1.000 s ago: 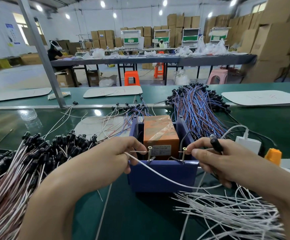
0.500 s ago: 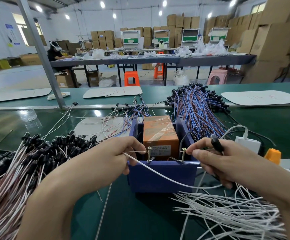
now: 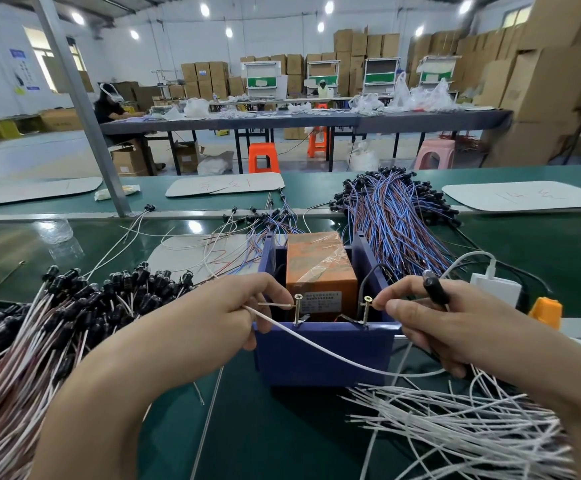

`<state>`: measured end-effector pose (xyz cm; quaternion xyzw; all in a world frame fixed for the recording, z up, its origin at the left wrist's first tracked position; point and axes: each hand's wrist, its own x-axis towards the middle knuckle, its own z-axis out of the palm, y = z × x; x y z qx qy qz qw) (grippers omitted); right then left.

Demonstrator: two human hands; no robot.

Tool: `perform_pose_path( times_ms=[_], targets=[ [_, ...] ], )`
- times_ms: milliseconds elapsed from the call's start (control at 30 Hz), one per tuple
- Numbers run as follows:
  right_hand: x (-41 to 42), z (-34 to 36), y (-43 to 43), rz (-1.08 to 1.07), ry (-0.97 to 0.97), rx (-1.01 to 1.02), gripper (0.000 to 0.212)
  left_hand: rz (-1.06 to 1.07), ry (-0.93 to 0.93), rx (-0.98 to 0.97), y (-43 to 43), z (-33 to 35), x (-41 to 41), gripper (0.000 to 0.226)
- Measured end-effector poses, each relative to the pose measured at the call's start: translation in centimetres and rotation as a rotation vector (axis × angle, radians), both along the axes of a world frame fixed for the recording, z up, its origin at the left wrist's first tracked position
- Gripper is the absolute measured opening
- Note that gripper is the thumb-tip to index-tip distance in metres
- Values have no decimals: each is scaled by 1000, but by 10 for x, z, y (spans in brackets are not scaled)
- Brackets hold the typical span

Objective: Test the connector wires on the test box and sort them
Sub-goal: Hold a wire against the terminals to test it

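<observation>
Left grip (image 3: 212, 317): thumb and forefinger pinched on white wire (image 3: 316, 344), bare end laid against left screw (image 3: 297, 308) of blue test box (image 3: 323, 355). Wire sags across box front and runs under my right palm; its far end is hidden there. Right grip (image 3: 438, 327): fingers curled round black connector (image 3: 436, 292), which sticks up; thumb and forefinger tips pressed together just beside right screw (image 3: 366, 308). Cannot tell whether anything touches that screw. Box sits on green tabletop (image 3: 282, 445) between the wire piles. Label on orange unit (image 3: 320, 268) too small to read.
</observation>
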<state>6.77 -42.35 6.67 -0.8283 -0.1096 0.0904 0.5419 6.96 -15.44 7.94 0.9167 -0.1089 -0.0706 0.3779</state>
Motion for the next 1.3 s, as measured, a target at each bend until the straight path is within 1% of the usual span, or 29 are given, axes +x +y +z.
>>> perform_pose_path(
  times_ms=[500, 700, 867, 1033, 1300],
  targets=[
    [-1, -2, 0, -2, 9, 9, 17, 10, -11, -2, 1, -4, 2, 59],
    [0, -1, -1, 7, 15, 12, 22, 16, -7, -1, 3, -6, 3, 50],
    [0, -2, 0, 9, 23, 15, 21, 17, -11, 21, 3, -6, 3, 49],
    [-1, 0, 1, -4, 26, -10, 13, 18, -5, 22, 2, -5, 3, 50],
    [-2, -1, 1, -5, 30, -14, 12, 33, -1, 22, 3, -5, 3, 52]
  ],
)
